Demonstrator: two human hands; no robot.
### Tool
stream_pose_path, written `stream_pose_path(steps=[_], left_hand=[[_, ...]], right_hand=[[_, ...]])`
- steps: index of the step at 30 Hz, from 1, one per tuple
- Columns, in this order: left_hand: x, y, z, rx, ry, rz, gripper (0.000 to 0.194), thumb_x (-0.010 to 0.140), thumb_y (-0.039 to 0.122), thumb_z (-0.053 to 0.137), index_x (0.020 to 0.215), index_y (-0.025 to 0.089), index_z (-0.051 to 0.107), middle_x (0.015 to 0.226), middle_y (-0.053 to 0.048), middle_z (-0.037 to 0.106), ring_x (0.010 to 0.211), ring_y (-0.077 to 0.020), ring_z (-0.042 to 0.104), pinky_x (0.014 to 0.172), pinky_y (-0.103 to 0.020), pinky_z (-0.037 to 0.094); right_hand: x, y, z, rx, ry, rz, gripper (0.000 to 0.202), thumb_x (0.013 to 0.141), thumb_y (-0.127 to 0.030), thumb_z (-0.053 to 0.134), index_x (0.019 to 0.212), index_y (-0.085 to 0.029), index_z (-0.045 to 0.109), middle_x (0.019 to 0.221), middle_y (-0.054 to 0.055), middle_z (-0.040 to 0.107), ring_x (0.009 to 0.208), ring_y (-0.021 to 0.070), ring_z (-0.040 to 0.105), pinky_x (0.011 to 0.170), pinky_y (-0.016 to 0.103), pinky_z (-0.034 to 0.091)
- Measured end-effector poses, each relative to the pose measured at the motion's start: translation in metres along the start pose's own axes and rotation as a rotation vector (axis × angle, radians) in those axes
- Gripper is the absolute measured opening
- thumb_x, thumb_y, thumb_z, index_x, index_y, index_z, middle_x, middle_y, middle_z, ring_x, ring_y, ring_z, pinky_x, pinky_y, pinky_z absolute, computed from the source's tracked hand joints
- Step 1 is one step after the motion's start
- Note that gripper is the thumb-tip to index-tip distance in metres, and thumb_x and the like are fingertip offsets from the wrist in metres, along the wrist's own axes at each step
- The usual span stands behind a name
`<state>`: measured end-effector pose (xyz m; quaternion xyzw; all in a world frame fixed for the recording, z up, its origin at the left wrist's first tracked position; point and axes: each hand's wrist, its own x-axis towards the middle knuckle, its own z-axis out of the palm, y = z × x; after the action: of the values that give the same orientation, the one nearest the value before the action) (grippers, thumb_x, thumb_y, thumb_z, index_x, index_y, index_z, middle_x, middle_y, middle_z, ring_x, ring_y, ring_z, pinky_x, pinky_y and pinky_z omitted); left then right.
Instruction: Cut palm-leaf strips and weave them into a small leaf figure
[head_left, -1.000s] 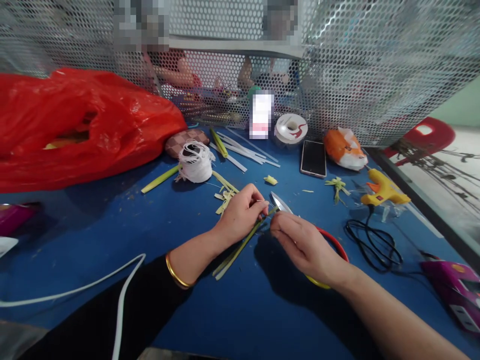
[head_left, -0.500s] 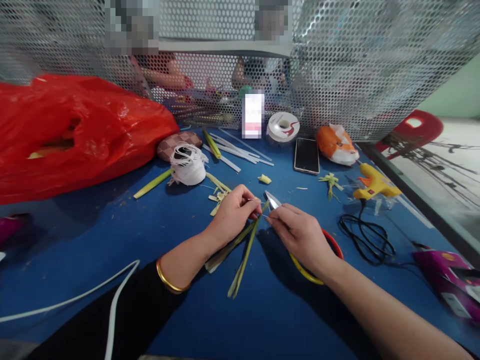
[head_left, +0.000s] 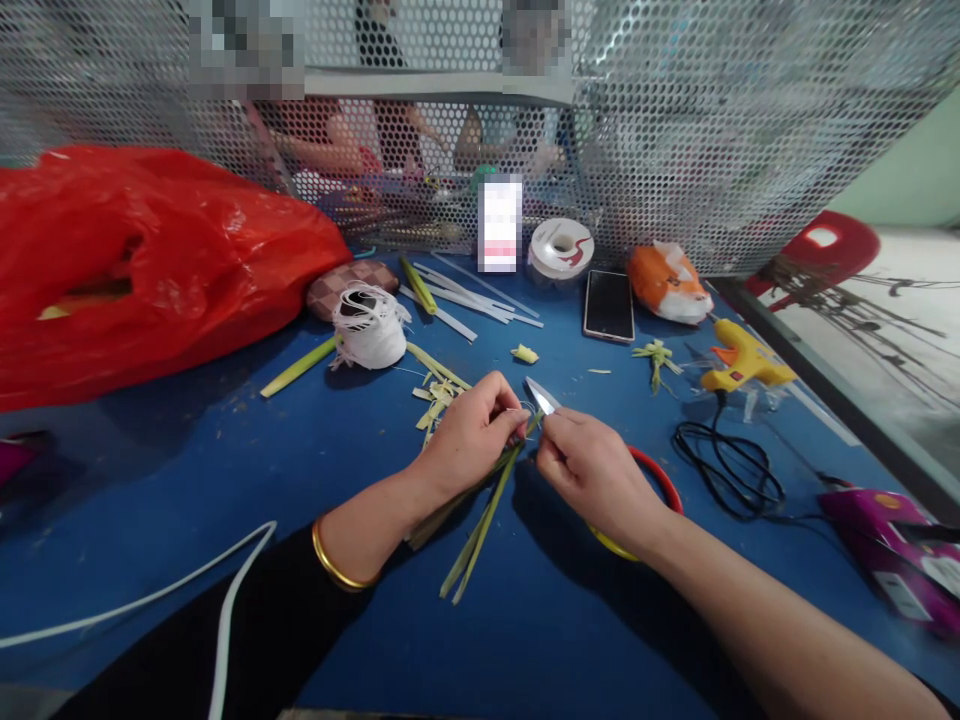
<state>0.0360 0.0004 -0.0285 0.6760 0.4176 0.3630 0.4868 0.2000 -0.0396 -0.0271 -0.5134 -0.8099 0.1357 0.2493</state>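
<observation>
My left hand (head_left: 480,425) pinches the green leaf strips (head_left: 491,505) near their upper end, and their long tails spread down toward me. Close on its right, my right hand (head_left: 596,475) is closed, with fingertips pressed together beside the strip ends. Thin white thread shows between the hands; which fingers hold it is too small to tell. Scissors (head_left: 541,397) with red and yellow handles lie under my right hand, blades pointing up and left. A white thread roll (head_left: 371,335) stands to the left, and cut leaf scraps (head_left: 435,400) lie behind my left hand.
A red plastic bag (head_left: 225,250) fills the back left. Along the mesh stand a lit phone (head_left: 500,225) and a ribbon spool (head_left: 561,248). A dark phone (head_left: 609,305), orange packet (head_left: 667,283), yellow glue gun (head_left: 742,358) and its cable are right. People's arms show behind the mesh.
My right hand has closed up and turned slightly beside the strip ends. The strip tails have swung a little left. The whole view has shifted slightly.
</observation>
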Motion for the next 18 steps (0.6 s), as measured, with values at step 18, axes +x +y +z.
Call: stream_pose_path(steps=[18], left_hand=[[0.003, 0.002, -0.004, -0.252, -0.057, -0.246, 0.02, 0.079, 0.021, 0.064, 0.078, 0.021, 0.044, 0.058, 0.004, 0.062, 0.053, -0.0092, 0.054, 0.056, -0.022, 0.043]], right_hand=[[0.0, 0.004, -0.008, 0.333, 0.185, 0.059, 0.018, 0.089, -0.022, 0.06, 0.072, -0.019, 0.063, 0.072, 0.001, 0.051, 0.069, 0.0148, 0.051, 0.063, 0.027, 0.039]])
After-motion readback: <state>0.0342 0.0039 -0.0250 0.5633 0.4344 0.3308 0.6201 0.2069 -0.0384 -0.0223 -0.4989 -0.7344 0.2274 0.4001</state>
